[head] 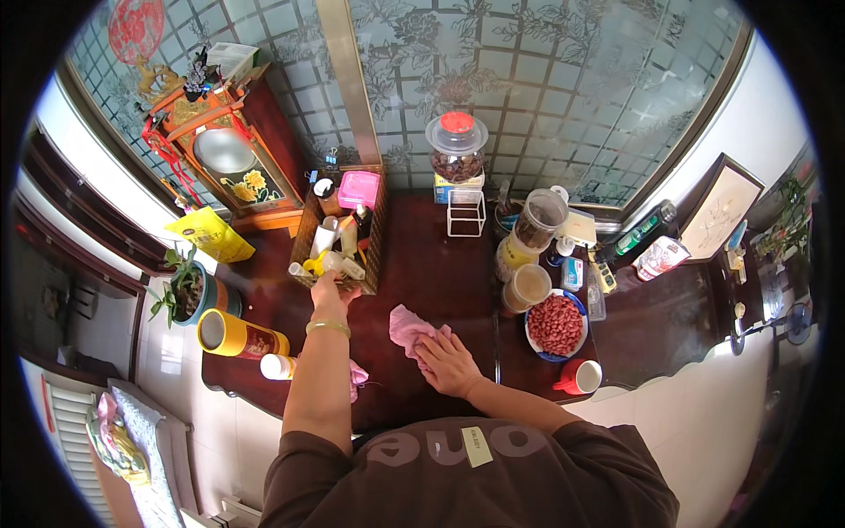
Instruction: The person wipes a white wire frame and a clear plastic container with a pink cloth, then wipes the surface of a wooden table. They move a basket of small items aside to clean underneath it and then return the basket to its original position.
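Observation:
My left hand (332,292) grips the near rim of a brown rectangular basket (377,254) filled with bottles, tubes and a pink box (358,190). A pale bangle circles the left wrist. Pressed flat on a pink cloth (408,326) is my right hand (447,362), its fingers spread over the cloth on the dark, glossy wooden table (429,274). Another piece of pink cloth (357,381) lies by my left forearm and is partly hidden by it. Beside that forearm are a white-capped bottle (276,367) and a yellow canister (241,334) lying down.
To the right stand stacked jars (527,288), a bowl of red beans or peanuts (556,325) and a red mug (586,377). A white wire frame (466,213) and a lidded jar (457,155) are at the back. Leftward are a potted plant (214,294), a yellow pouch (212,235) and an ornate clock (231,155).

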The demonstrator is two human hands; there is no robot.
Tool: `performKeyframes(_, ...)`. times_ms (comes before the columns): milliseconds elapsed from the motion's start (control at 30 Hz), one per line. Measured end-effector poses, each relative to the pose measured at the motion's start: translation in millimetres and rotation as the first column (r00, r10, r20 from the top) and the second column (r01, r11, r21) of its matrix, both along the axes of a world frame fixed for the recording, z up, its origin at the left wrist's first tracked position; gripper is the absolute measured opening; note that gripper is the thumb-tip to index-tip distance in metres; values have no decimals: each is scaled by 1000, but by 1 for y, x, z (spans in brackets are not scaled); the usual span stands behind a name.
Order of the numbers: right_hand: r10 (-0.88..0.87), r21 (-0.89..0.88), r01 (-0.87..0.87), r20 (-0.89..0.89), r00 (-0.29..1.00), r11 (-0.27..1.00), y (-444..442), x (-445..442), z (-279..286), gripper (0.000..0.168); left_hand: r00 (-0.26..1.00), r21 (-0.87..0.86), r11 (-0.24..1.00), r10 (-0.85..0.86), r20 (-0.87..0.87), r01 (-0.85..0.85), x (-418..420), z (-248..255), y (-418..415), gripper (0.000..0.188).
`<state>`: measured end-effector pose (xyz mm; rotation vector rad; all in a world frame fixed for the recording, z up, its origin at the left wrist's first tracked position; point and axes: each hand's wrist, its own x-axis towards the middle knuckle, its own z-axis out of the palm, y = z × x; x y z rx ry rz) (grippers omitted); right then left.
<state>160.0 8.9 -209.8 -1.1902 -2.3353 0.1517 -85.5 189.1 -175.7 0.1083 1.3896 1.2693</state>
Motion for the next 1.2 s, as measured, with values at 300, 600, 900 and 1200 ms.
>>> performKeyframes(300,-18,23,18,4,1000,1000,-1,0,-4,40,998,-1,998,68,19,-68,-15,-6,-57,20)
performKeyframes(600,-23,33,23,8,1000,999,-2,0,-10,39,994,-3,996,93,-55,-93,-27,5,-111,22)
performKeyframes(900,-25,36,26,-22,999,999,0,1,-8,36,999,45,999,29,-21,-28,-24,31,-155,34)
performKeyframes(1200,59,62,-48,-177,982,997,8,18,-24,27,997,12,998,-58,-53,59,7,48,-202,31)
